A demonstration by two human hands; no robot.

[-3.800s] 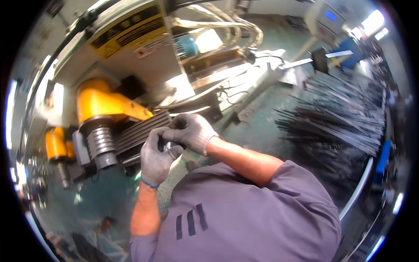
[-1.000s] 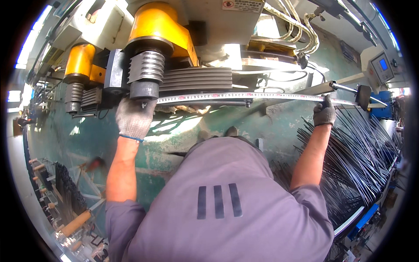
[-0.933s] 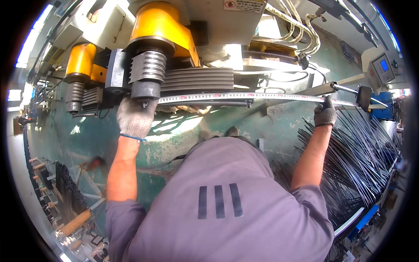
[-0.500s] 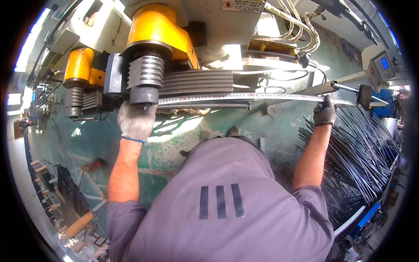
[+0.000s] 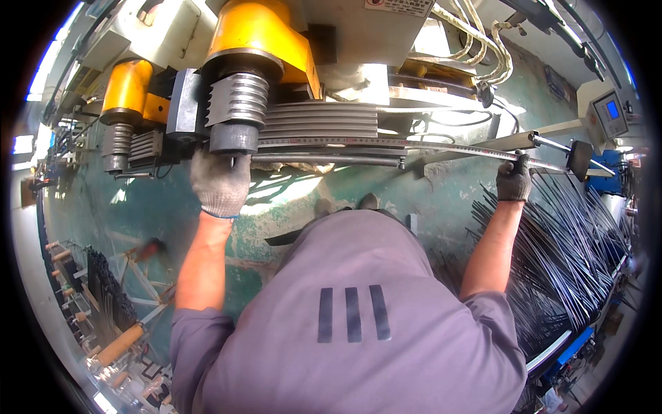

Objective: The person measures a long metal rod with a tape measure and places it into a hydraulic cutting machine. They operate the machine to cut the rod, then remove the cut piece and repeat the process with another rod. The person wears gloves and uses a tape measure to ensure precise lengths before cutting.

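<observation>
A long steel measuring tape point(image 5: 441, 145) stretches across the front of a bending machine, from beside a grooved metal roller point(image 5: 247, 103) to near a black block point(image 5: 579, 159) on the right. My right hand point(image 5: 514, 181), in a grey glove with dark fingers, is closed around the tape just short of that block. At the other end, my gloved left hand point(image 5: 221, 185) reaches up under the knurled base of the roller. Its fingers are hidden there, and whether it grips the tape does not show. A ribbed metal bar point(image 5: 324, 119) lies behind the tape.
Yellow housings point(image 5: 258, 31) hold the rollers, with a smaller unit point(image 5: 126, 90) farther left. Pale hoses point(image 5: 483, 52) hang at the back right. A control box point(image 5: 607, 114) stands at the far right, above a large heap of thin dark rods point(image 5: 572, 248). A rack with wooden rollers point(image 5: 121, 345) stands lower left.
The tape has tilted, so its pale marked face looks darker and narrower. My left hand has shifted slightly to the right. My right hand stays in nearly the same place on the tape.
</observation>
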